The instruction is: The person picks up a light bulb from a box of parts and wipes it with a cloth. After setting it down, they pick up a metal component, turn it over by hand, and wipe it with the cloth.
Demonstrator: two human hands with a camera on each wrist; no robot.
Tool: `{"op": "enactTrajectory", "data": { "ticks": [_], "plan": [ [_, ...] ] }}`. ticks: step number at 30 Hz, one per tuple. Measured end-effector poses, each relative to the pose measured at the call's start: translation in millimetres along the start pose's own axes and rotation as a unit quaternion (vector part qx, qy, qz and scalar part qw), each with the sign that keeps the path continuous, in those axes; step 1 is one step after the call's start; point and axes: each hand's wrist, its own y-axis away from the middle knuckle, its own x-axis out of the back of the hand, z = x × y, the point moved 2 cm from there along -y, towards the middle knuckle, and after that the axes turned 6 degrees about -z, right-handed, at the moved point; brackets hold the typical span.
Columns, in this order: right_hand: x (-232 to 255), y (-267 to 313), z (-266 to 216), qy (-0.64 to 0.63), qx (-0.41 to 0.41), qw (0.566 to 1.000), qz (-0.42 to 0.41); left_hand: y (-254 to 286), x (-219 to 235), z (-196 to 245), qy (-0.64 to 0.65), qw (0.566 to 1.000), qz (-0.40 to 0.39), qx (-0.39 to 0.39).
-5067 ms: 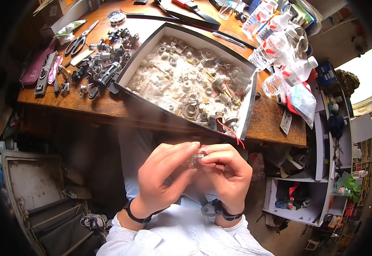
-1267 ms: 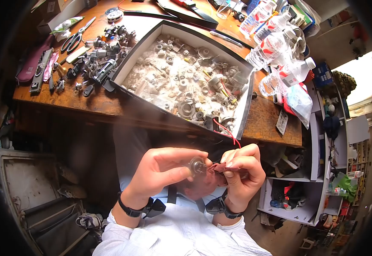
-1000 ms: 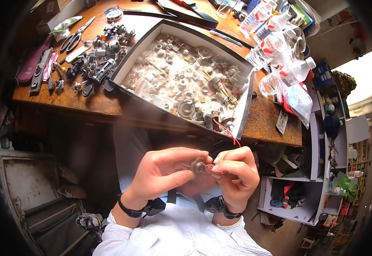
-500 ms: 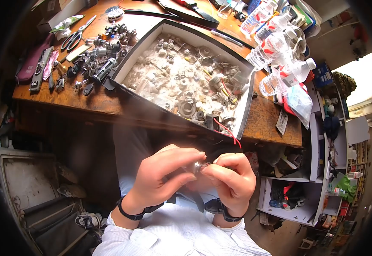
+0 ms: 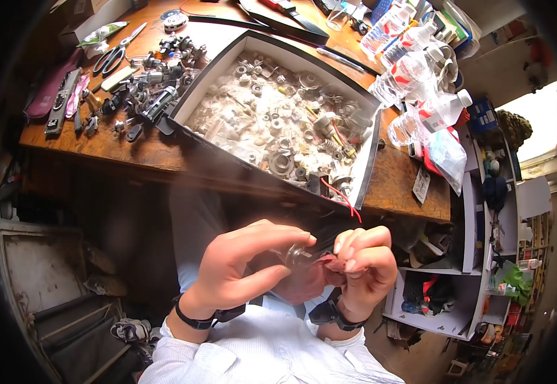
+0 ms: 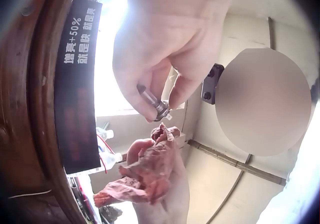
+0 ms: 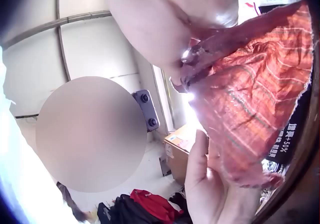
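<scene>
My left hand [image 5: 237, 259] pinches a small glass car headlight bulb [image 6: 151, 100] between thumb and fingers. The bulb's dark tip points back toward the palm in the left wrist view, and its metal base faces the right hand. In my right hand [image 5: 369, 265] a crumpled red striped cloth [image 7: 255, 84] is gripped by thumb and fingers, its loose part spreading below them. A gap separates the cloth from the bulb in the left wrist view. Both hands are above the lap, in front of the table edge.
On the wooden table [image 5: 99, 148], a shallow box [image 5: 211, 83] holds dusty small parts. Left of it lie a heap of bulbs [image 5: 160, 83] and scissors [image 5: 111, 61]. Plastic bottles [image 5: 413, 70] stand at the right. A red wire [image 5: 342, 195] hangs over the box's front corner.
Half a second ago the right fingers with the cloth were at the bulb's base; they have drawn away to the right. The left hand keeps hold of the bulb, nearly in place.
</scene>
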Motion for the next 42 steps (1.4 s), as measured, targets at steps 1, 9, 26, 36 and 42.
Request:
{"op": "enactTrajectory", "data": {
  "ticks": [1, 9, 26, 36, 42],
  "plan": [
    [-1, 0, 0, 0.002, 0.001, 1.000, -0.016, 1, -1, -1, 0.040, 0.999, -0.007, 0.011],
    [-12, -1, 3, -0.006, -0.014, 0.997, -0.078, 1, 0, -2, 0.117, 0.993, -0.020, 0.013],
    [-15, -4, 1, 0.124, 0.054, 0.990, -0.048, 3, -11, -18, 0.300, 0.951, 0.049, 0.054],
    [-27, 1, 4, 0.288, 0.091, 0.953, -0.019, 5, -9, -17, 0.068, 0.995, 0.056, 0.053],
    [-15, -2, 7, 0.189, -0.016, 0.978, 0.088, 3, -17, -18, 0.073, 0.995, 0.048, 0.054]
  ]
}}
